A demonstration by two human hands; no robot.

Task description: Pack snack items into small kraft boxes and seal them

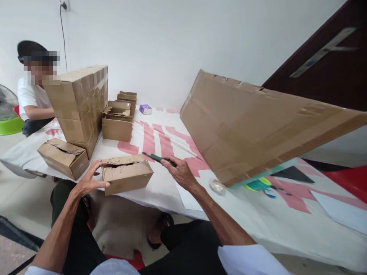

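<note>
A small cardboard box [129, 178] lies at the table's near edge, with a ragged slit along its top. My left hand [92, 179] grips its left end, thumb on the near side and fingers at the top corner. My right hand [180, 172] is closed around the green handle of a utility knife [157, 157], whose dark tip points left, close to the box's far right corner. Just left of my left hand sits another small cardboard box [63, 156], its top also torn along the middle.
Stacked taped cartons [82, 103] rise at the left, beside several opened boxes [117, 128] and a small purple box [145, 109]. A large cardboard panel [258, 126] leans at the right, near a tape roll [218, 187]. Another person [36, 95] sits behind the cartons.
</note>
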